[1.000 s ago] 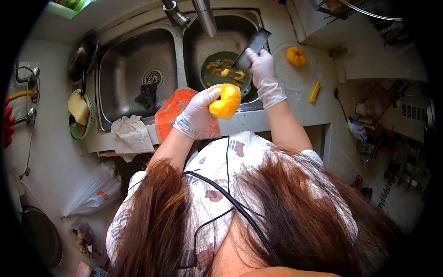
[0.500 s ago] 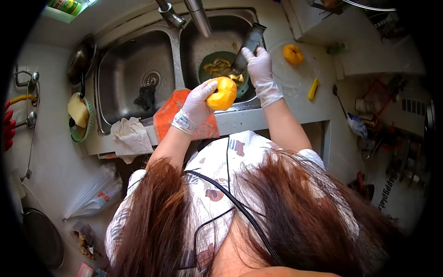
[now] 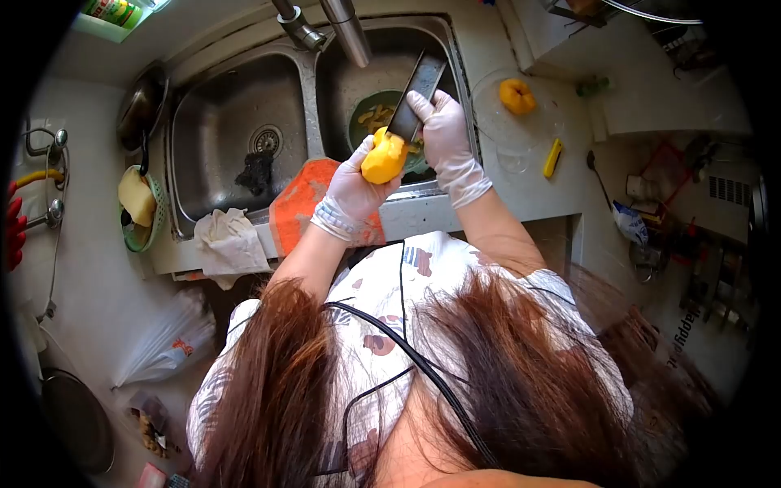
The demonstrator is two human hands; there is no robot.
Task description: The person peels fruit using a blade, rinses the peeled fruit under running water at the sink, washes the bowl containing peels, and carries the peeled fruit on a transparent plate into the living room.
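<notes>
Head view: left hand [image 3: 351, 192] is gripping yellow fruit [image 3: 382, 161], right hand [image 3: 447, 134] is gripping broad dark blade [image 3: 416, 99], its end meeting the fruit.

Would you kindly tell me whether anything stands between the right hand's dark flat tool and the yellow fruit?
Nothing visible does: the dark flat tool in the right hand appears to meet the far side of the yellow fruit, which the left hand holds.

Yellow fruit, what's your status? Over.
Left hand holds yellow fruit. Right hand grips flat blade, lower end at fruit's top. Nothing visible blocking blade from fruit. Bowl with peels beyond, in sink.
</notes>
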